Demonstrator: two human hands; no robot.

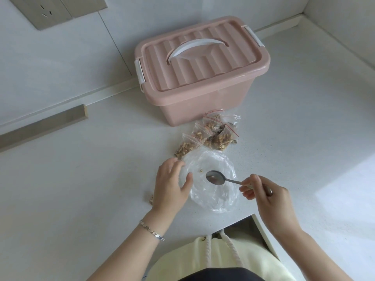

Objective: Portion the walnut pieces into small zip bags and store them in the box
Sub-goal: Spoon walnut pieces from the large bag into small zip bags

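1. Left hand [171, 185] is loose, fingers spread and relaxed. The fingertips rest on the left edge of the big clear bag [215, 197] and grip nothing.
2. Right hand [265, 196] pinches the handle of a spoon [215, 177]. The spoon's bowl sits over the middle of that bag and looks empty.
3. The big clear bag has maybe a crumb or two left in it, so I'd guess the scooping is basically done.
4. The filled small zip bags [213, 132] are piled on the table [91, 189] straight ahead of both hands. They're just past the far edge of the big clear bag and right in front of the box [203, 98].
5. The pile runs diagonally, near-left to far-right. Its near-left end is just beside the left fingertips, so the left hand is the closer one, and the right is busy with the spoon anyway.
6. The lid [194, 63] is on the box and the white latches look down, so it'll probably need opening before any bags go in.
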